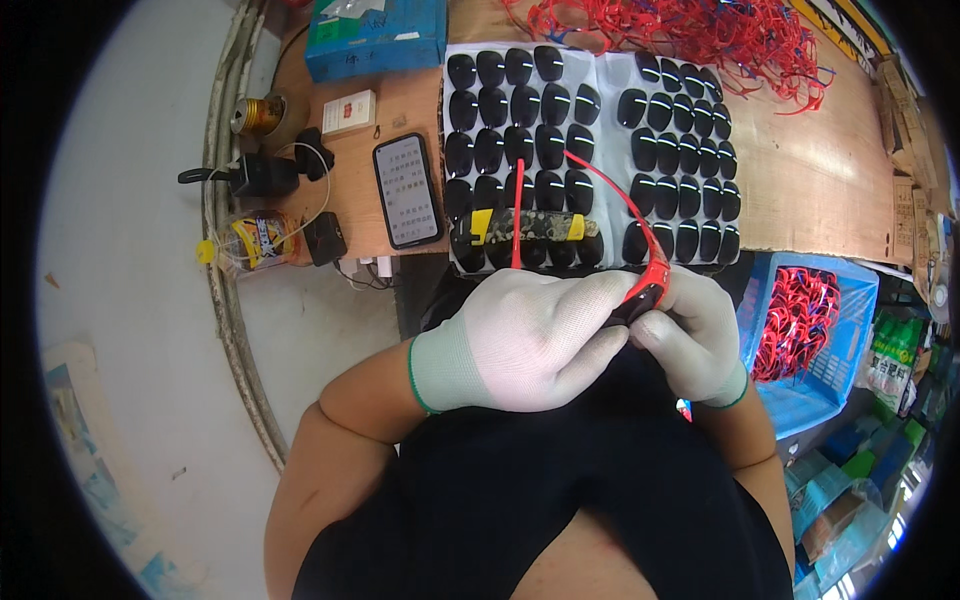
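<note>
Both my hands wear white knit gloves and meet over my lap. My left hand (530, 335) and my right hand (695, 335) together grip a red glasses frame (648, 270), whose thin red arms stick up toward the table. A dark lens (628, 308) sits between my fingertips at the frame's front. Just beyond my hands lie two white trays (605, 75) filled with rows of several dark lenses. A camouflage-patterned tool with yellow parts (525, 226) lies across the left tray's near edge.
A pile of red frames (690, 30) covers the far table. A blue basket (835, 370) with red glasses stands at right. A phone (407, 190), small white box (348, 112), blue box (375, 40), can (258, 115), bottle (250, 243) and black chargers lie at left.
</note>
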Motion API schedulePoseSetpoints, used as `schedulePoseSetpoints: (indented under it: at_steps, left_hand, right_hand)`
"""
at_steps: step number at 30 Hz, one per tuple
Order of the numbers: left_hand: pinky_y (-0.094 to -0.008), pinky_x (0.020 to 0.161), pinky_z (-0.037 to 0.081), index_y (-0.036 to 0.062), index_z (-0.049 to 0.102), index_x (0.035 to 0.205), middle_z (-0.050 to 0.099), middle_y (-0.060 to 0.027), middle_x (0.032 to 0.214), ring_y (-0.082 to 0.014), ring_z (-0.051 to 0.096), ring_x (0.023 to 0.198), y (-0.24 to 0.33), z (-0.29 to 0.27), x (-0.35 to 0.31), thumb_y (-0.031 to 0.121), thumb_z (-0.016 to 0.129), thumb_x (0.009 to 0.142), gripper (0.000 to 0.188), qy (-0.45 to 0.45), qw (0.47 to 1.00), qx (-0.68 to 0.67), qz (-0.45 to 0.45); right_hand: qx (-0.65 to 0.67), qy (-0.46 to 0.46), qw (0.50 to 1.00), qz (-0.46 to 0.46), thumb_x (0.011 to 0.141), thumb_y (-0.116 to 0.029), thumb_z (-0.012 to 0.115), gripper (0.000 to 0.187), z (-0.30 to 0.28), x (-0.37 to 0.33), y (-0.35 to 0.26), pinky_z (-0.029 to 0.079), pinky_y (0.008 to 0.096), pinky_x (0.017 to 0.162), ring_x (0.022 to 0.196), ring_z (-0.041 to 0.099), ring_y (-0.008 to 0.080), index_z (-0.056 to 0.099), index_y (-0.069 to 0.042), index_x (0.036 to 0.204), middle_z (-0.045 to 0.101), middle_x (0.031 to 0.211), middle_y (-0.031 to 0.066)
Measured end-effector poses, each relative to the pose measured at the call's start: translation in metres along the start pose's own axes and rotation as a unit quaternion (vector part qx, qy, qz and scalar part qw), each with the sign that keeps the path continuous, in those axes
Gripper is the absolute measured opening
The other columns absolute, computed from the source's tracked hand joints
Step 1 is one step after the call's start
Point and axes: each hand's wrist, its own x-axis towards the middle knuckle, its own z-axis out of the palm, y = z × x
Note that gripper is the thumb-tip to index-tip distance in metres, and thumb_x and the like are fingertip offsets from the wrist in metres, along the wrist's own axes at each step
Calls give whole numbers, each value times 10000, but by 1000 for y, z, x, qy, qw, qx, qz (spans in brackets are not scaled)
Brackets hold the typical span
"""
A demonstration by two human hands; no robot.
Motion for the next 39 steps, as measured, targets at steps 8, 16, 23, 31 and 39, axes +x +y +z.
schedulePoseSetpoints:
  at_steps: [8,16,23,31,39]
  left_hand:
    - [-356,490,516,-114,587,1114,653,-144,772,-292,656,565,3,-3,-3,-44,699,775,363,59,992,52,95]
    - [-349,853,534,-7,518,1182,672,-130,1092,-195,671,978,9,-11,9,95,629,981,252,46,970,-231,-63]
    - [-456,1113,354,37,690,1133,534,-220,1377,-357,489,1343,7,-26,41,120,758,856,297,51,971,-230,-35]
    - [-446,1133,382,44,704,1000,484,-299,1471,-392,491,1388,-31,-22,102,157,782,828,219,28,992,-98,-78]
    - [-450,1015,488,150,723,1175,678,-245,1193,-395,652,1116,-303,-127,290,440,556,910,426,157,902,318,-246]
  right_hand:
    - [97,2,993,59,957,-183,608,203,11,1,-12,458,286,664,704,576,136,671,7,934,638,788,52]
    - [183,32,983,2,900,-216,693,558,8,26,-11,471,334,935,1036,600,184,446,44,1327,620,1141,119]
    - [7,-184,982,-48,873,-231,723,924,-43,30,-8,563,373,828,904,726,339,161,85,1535,701,1058,211]
    - [-155,76,967,-187,782,37,667,383,-74,34,21,511,441,954,957,666,372,649,-4,1162,692,1003,148]
    - [-445,326,806,214,921,-56,596,215,-212,-39,145,481,472,892,930,624,411,675,9,1110,687,952,209]
